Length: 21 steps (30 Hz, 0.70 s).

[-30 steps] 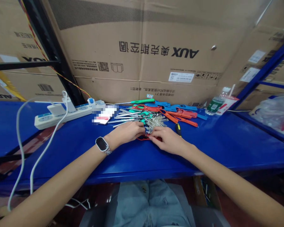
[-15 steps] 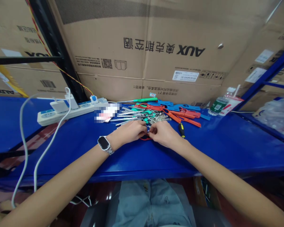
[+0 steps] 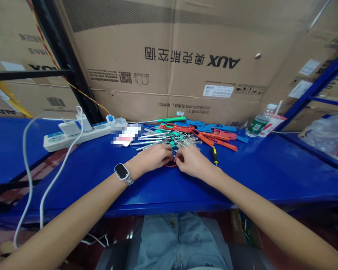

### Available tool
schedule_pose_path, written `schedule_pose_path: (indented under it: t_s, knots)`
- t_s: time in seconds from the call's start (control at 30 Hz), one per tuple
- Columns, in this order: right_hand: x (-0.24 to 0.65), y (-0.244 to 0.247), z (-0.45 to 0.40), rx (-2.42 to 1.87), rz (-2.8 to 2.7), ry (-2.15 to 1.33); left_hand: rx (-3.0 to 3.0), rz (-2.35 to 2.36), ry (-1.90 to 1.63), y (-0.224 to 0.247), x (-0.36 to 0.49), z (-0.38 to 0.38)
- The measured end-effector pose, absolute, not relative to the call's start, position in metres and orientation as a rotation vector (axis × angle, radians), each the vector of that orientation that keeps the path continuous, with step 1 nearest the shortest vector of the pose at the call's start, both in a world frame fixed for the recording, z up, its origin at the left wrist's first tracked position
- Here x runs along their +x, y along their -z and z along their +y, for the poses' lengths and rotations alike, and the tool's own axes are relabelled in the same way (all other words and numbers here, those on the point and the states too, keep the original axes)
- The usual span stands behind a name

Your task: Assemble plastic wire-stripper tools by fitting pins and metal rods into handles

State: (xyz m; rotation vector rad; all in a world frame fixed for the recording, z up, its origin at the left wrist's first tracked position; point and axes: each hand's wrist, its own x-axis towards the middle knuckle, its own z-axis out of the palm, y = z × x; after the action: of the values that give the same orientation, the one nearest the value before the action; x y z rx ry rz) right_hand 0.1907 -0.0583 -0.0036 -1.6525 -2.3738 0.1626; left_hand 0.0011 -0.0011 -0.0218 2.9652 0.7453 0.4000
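Observation:
My left hand (image 3: 159, 155), with a watch (image 3: 121, 171) on its wrist, is closed, its fingertips pinched together. Facing it almost fingertip to fingertip, my right hand (image 3: 190, 159) is closed in a similar pinch. Whatever lies between the fingers is small and mostly covered. Below the fingertips the edge of a red plastic piece (image 3: 170, 165) shows on the table. Just beyond my hands lies a pile of thin metal tubes (image 3: 149, 142) mixed with small green parts (image 3: 173, 143) and clear pieces (image 3: 187, 141). Red plastic casings (image 3: 225, 144) and blue plastic casings (image 3: 221, 128) lie behind and to the right.
A black-and-yellow screwdriver (image 3: 214, 154) lies right of my right hand; a green-handled one (image 3: 171, 119) lies behind the pile. A power strip (image 3: 64, 139) with white cables stands left. A bottle (image 3: 257, 125) and a cup (image 3: 272, 125) stand right. Cardboard boxes (image 3: 163, 33) back the blue table (image 3: 259, 176).
The view has shifted slightly. Both hands stay over the same spot, with only small finger movements; my right fingertips sit slightly differently around the red piece.

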Motion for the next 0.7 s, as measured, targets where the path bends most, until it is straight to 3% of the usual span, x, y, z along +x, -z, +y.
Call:
schedule_pose_path:
  t_s: [0.7]
  knots:
    - [0.19, -0.001, -0.048, -1.689, -2.399, -0.216, 2.926, 0.791, -0.457, 0.023, 0.003, -0.006]
